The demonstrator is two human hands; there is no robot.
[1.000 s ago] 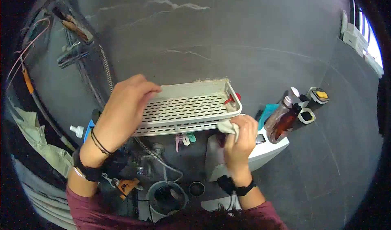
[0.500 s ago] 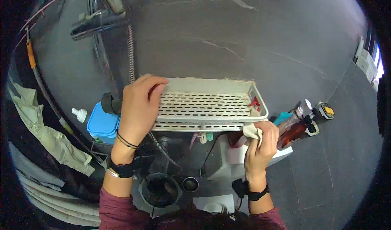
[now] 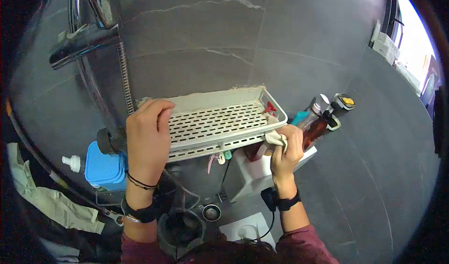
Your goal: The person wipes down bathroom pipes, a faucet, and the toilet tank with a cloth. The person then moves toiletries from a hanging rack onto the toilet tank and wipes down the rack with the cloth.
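Observation:
A white slotted wall shelf (image 3: 215, 123) with dirt along its back edge hangs against the grey tiles. My left hand (image 3: 148, 130) covers its left end, fingers bent over the rim there; the exact contact is partly hidden. At the front right corner, my right hand (image 3: 287, 149) is closed around a crumpled off-white cloth (image 3: 277, 139), which touches the shelf's rim. A small red object (image 3: 270, 108) sits inside the shelf at the right end. Below the front edge hang small pink, white and green items (image 3: 221, 158).
Left of the shelf are a shower mixer (image 3: 84, 46), a metal hose (image 3: 125, 79) and a blue-lidded container (image 3: 104, 166). Brown (image 3: 315, 130) and clear bottles stand at the right above a white ledge (image 3: 250, 177). A dark bucket (image 3: 181, 227) is below.
My view has turned toward the right, so the shelf looks more slanted and more of the window shows. Both hands stay at about the same places on the shelf.

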